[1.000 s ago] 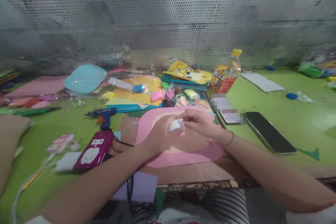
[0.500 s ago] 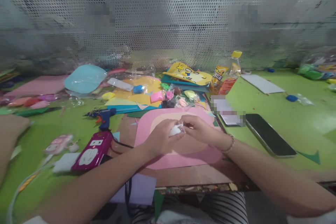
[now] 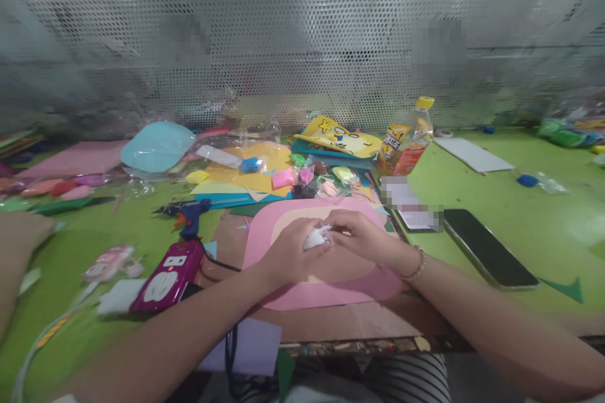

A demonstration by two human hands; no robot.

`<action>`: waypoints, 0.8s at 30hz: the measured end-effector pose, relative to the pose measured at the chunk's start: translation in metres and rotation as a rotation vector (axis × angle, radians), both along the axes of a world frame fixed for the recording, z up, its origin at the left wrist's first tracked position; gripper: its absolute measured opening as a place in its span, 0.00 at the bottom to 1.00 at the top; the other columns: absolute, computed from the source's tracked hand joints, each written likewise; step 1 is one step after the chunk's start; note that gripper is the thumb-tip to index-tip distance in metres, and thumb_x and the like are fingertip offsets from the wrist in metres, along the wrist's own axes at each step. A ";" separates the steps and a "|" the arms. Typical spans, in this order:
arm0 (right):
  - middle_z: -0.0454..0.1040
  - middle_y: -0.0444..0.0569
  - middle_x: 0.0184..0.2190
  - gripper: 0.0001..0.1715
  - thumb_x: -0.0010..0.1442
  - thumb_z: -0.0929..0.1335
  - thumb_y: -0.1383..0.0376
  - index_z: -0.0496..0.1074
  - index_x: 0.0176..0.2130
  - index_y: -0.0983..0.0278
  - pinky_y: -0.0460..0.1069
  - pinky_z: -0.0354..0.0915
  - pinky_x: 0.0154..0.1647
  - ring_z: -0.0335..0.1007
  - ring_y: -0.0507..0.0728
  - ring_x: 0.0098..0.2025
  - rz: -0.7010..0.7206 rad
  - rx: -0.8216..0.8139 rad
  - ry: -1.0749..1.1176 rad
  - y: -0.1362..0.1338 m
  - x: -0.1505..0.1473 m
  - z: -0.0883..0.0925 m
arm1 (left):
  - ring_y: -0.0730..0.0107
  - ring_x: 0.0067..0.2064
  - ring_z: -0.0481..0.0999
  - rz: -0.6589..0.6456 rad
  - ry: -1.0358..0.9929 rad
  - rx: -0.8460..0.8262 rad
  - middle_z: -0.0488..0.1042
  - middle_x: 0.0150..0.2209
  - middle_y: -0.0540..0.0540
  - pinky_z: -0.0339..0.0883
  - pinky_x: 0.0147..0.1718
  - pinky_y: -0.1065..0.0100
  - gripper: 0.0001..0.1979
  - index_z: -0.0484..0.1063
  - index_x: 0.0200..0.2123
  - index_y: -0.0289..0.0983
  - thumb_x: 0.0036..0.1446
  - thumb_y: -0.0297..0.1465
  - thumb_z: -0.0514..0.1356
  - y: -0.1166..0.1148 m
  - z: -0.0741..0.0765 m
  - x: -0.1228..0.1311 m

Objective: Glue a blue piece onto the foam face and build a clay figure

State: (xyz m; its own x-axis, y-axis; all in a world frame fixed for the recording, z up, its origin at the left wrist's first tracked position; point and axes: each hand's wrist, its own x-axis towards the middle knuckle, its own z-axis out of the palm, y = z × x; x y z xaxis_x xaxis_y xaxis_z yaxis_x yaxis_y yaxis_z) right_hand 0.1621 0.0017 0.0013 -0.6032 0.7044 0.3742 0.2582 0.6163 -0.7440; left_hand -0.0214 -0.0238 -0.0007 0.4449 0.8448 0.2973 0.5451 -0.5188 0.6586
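Note:
My left hand (image 3: 295, 252) is closed around a packet of white modelling clay (image 3: 316, 237), a soft white lump in clear plastic. The fingers of my right hand (image 3: 352, 230) pinch the wrapper at its right side. Both hands are held over a pink sheet with rounded corners (image 3: 269, 296), which has a cream panel (image 3: 340, 269) in its middle. Just beyond the sheet lie small clay packets, among them a pink one (image 3: 283, 177), a blue one (image 3: 251, 165) and a pale yellow one (image 3: 343, 174). My fingertips partly hide the white packet.
To the left are a blue glue gun (image 3: 191, 217), a magenta device (image 3: 167, 277) and a cable (image 3: 28, 349). On the right lie a black phone (image 3: 489, 249) and a white board (image 3: 472, 154). A yellow-capped bottle (image 3: 406, 141) stands behind. A perforated metal screen (image 3: 302, 31) rises at the back.
The view has tipped slightly, so everything sits a little lower. My hands stay together on the white clay packet, and their fingers have shifted only slightly.

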 end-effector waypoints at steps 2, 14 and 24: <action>0.68 0.45 0.25 0.06 0.58 0.64 0.69 0.71 0.31 0.65 0.45 0.57 0.28 0.60 0.50 0.27 0.017 0.062 -0.021 0.000 0.000 0.002 | 0.62 0.42 0.72 -0.013 0.005 -0.006 0.75 0.41 0.42 0.64 0.43 0.62 0.17 0.69 0.42 0.36 0.55 0.41 0.55 -0.001 0.000 0.000; 0.65 0.41 0.21 0.17 0.56 0.67 0.54 0.66 0.27 0.65 0.45 0.58 0.26 0.60 0.48 0.24 0.059 -0.556 0.390 0.013 0.002 -0.005 | 0.66 0.37 0.72 0.055 -0.107 -0.053 0.75 0.38 0.44 0.65 0.39 0.64 0.18 0.71 0.42 0.36 0.56 0.42 0.55 0.000 0.000 -0.001; 0.73 0.45 0.25 0.16 0.51 0.71 0.54 0.72 0.30 0.65 0.47 0.68 0.32 0.69 0.50 0.27 -0.139 -0.671 0.642 0.017 0.001 -0.006 | 0.62 0.43 0.74 0.195 -0.173 -0.116 0.76 0.43 0.41 0.66 0.41 0.63 0.22 0.69 0.47 0.34 0.55 0.43 0.55 0.003 -0.005 0.001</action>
State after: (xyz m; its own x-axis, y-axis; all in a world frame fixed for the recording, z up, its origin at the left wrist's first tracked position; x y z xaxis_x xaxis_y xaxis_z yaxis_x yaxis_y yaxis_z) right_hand 0.1633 0.0189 -0.0048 -0.3161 0.9439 0.0956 -0.2858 0.0014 -0.9583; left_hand -0.0203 -0.0213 -0.0052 0.2221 0.9421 0.2511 0.5016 -0.3312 0.7992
